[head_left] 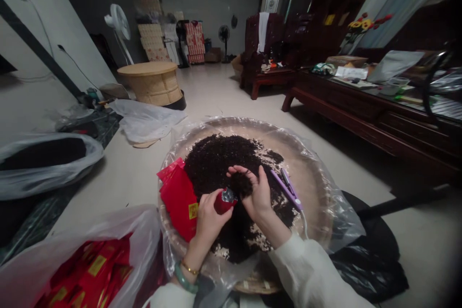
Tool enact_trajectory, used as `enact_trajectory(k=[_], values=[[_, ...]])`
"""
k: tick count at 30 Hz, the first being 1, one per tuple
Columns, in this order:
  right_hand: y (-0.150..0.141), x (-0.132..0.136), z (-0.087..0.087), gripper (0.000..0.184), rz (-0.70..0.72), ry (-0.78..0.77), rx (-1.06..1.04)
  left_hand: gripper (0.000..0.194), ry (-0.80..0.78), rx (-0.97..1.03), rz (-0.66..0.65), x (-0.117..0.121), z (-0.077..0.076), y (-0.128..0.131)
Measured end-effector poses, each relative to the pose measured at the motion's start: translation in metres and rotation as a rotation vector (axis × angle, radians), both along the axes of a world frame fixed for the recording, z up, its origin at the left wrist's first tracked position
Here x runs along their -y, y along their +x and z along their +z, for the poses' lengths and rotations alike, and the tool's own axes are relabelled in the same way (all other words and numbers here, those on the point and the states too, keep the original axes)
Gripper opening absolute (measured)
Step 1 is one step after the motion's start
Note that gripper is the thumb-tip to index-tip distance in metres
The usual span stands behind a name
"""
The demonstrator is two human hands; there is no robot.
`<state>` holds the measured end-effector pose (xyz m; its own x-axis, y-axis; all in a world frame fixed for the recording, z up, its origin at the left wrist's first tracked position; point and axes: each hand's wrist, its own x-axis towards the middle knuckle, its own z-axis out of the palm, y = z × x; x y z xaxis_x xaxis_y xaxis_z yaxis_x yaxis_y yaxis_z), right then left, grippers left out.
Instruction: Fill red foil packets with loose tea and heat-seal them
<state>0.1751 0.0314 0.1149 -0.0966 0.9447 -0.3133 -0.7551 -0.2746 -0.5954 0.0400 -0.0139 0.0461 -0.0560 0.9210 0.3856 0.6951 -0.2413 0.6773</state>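
Observation:
My left hand (211, 216) grips a small red foil pouch (224, 200), its silvery mouth turned up toward the right. Close beside that mouth, my right hand (258, 197) is cupped around a clump of dark loose leaves (241, 184) that looks like tea. Both hands are above a heap of the same dark leaves (216, 159) on a wide round basket tray (306, 173) lined with clear plastic. Flat red packets (178, 202) lie on the tray's left side. A purple heat-sealing clamp (288, 191) with a white cord rests to the right of my right hand.
Left of the tray stand a plastic bag (144, 231) of red packets and another bag (96, 154) with dark contents. A round wooden stool (151, 82) is farther back. At right runs a long dark wooden table (361, 101); black plastic (371, 269) lies on the floor.

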Motion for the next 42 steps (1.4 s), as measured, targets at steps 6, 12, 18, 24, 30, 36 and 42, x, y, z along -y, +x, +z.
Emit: enact_trajectory(k=[6, 12, 18, 24, 30, 36, 42], values=[[-0.005, 0.008, -0.003, 0.076, 0.127, 0.276, 0.195, 0.049, -0.042, -0.002, 0.07, -0.001, -0.009, -0.002], [-0.002, 0.018, -0.001, 0.072, 0.289, 0.382, 0.278, 0.054, -0.071, 0.002, 0.098, -0.001, -0.011, -0.004], [0.057, 0.004, -0.024, 0.047, 0.325, 0.548, 1.176, 0.057, -0.084, 0.031, 0.164, -0.002, -0.012, -0.016], [0.098, 0.031, -0.075, 0.103, 0.848, 0.286, 1.921, 0.054, -0.042, 0.076, 0.15, -0.005, -0.013, -0.033], [0.052, 0.043, -0.094, 0.097, 0.627, 0.531, 1.697, 0.05, 0.017, 0.047, 0.158, -0.004, 0.0, -0.041], [0.05, 0.013, -0.096, 0.106, 0.256, 0.82, 1.757, 0.046, 0.05, -0.007, 0.167, 0.0, 0.004, -0.049], [0.046, 0.039, -0.117, 0.127, 0.57, 0.7, 1.961, 0.046, 0.075, -0.031, 0.166, 0.0, 0.001, -0.048]])
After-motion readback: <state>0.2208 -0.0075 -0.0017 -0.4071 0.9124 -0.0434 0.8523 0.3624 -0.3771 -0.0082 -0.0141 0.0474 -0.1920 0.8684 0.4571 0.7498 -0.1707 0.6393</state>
